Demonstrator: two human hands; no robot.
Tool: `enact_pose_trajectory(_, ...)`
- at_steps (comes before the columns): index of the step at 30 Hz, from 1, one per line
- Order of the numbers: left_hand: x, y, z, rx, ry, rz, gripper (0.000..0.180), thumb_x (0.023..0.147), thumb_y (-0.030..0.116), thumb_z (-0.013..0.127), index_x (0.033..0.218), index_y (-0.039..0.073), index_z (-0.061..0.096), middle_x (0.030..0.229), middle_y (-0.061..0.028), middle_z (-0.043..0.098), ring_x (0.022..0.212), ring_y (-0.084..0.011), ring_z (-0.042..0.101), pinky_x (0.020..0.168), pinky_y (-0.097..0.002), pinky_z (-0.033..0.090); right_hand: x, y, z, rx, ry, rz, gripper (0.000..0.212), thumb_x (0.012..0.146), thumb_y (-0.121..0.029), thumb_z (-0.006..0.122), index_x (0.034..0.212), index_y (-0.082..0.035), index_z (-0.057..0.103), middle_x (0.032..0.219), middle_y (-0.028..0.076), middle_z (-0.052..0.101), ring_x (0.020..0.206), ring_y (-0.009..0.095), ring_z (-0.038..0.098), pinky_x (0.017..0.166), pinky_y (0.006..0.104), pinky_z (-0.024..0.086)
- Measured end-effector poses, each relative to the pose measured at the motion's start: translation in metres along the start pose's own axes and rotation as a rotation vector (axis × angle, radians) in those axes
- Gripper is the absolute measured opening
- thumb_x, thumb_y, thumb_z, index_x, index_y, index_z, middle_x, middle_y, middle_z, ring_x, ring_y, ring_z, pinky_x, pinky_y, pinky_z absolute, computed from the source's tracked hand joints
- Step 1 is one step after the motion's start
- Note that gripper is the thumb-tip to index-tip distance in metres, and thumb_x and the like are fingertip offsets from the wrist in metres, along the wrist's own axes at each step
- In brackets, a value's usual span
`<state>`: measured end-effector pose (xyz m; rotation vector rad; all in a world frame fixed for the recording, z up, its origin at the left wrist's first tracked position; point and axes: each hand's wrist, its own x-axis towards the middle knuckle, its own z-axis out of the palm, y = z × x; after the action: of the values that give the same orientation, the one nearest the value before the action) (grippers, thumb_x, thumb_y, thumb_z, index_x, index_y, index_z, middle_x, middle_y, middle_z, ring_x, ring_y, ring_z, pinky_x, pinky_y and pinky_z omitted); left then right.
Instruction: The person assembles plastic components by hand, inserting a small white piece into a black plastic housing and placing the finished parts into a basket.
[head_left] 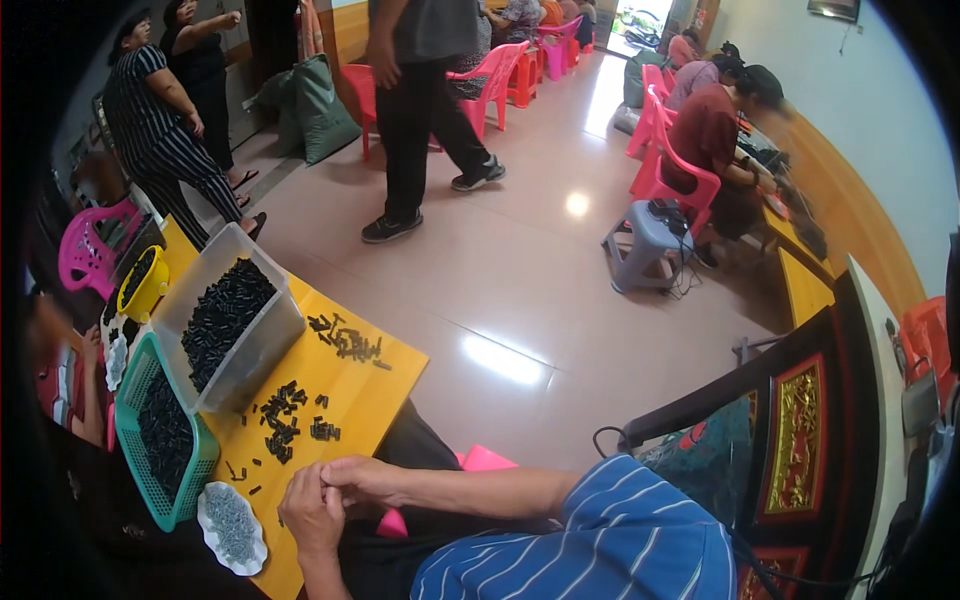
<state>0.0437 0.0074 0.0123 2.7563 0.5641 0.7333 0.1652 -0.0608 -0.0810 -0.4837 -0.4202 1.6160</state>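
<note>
My left hand (pixel 310 512) and my right hand (pixel 358 480) meet at the edge of the yellow table (pixel 370 405). The fingers of both are closed and pressed together; whatever is between them, if anything, is hidden. Just beyond them lies a loose pile of small black cylindrical pieces (pixel 280 437). Another group of small dark pieces (pixel 345 340) is spread near the table's far corner. To the left of my hands sits a white scalloped dish (pixel 262 552) with many small silvery metal parts (pixel 232 522).
A translucent bin (pixel 235 395) and a green basket (pixel 208 455), both full of black pieces, stand at the left. Behind them is a yellow bowl (pixel 150 290). A person (pixel 420 110) walks past the table. Others sit on pink chairs (pixel 650 160); a grey stool (pixel 645 240) stands near.
</note>
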Motion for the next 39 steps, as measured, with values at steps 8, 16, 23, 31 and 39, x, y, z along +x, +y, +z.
enact_pose_trajectory(8, -0.002, 0.0, -0.006, -0.06, 0.027, 0.006, 0.031, 0.077, 0.003, 0.066, 0.107, 0.0, 0.065, 0.093, -0.0182, 0.066, 0.082, -0.0388, 0.066, 0.071, -0.0449, 0.052, -0.007, -0.011, 0.013, -0.024, -0.061, 0.007, 0.037, 0.103, -0.043, 0.058, 0.112, -0.008, 0.066, 0.104, 0.002, 0.069, 0.097, 0.012, 0.063, 0.088, 0.0288, 0.049)
enact_pose_trajectory(16, -0.003, -0.003, -0.006, -0.044, -0.014, 0.016, 0.029, 0.078, 0.006, 0.066, 0.106, 0.0, 0.065, 0.095, -0.0169, 0.067, 0.085, -0.0384, 0.066, 0.073, -0.0462, 0.053, -0.006, -0.009, 0.008, -0.098, -0.023, -0.017, 0.034, 0.101, -0.043, 0.061, 0.105, -0.01, 0.068, 0.096, -0.001, 0.07, 0.088, 0.009, 0.063, 0.081, 0.0251, 0.049)
enact_pose_trajectory(23, -0.003, -0.003, -0.005, -0.031, 0.017, 0.047, 0.026, 0.08, 0.004, 0.064, 0.105, 0.001, 0.065, 0.092, -0.017, 0.067, 0.083, -0.0378, 0.066, 0.072, -0.0464, 0.053, -0.002, -0.005, 0.008, -0.095, -0.007, -0.017, 0.033, 0.102, -0.044, 0.06, 0.105, -0.012, 0.067, 0.095, -0.004, 0.067, 0.087, 0.005, 0.06, 0.077, 0.0226, 0.048)
enact_pose_trajectory(31, -0.015, -0.005, -0.01, -0.015, 0.017, -0.014, 0.029, 0.079, 0.005, 0.067, 0.108, 0.001, 0.067, 0.092, -0.0164, 0.068, 0.081, -0.0356, 0.067, 0.07, -0.0445, 0.053, -0.004, 0.0, 0.012, -0.038, -0.094, 0.04, 0.028, 0.103, -0.035, 0.057, 0.11, -0.01, 0.066, 0.102, 0.0, 0.069, 0.092, 0.01, 0.063, 0.082, 0.0252, 0.05)
enact_pose_trajectory(39, 0.009, 0.002, -0.013, -0.238, 0.0, -0.104, 0.03, 0.081, 0.009, 0.075, 0.11, 0.003, 0.07, 0.099, -0.0156, 0.071, 0.088, -0.034, 0.07, 0.075, -0.0395, 0.056, -0.02, -0.037, 0.021, -0.013, 0.14, 0.09, 0.027, 0.101, -0.026, 0.059, 0.114, -0.006, 0.07, 0.109, 0.007, 0.073, 0.101, 0.014, 0.068, 0.088, 0.0317, 0.053)
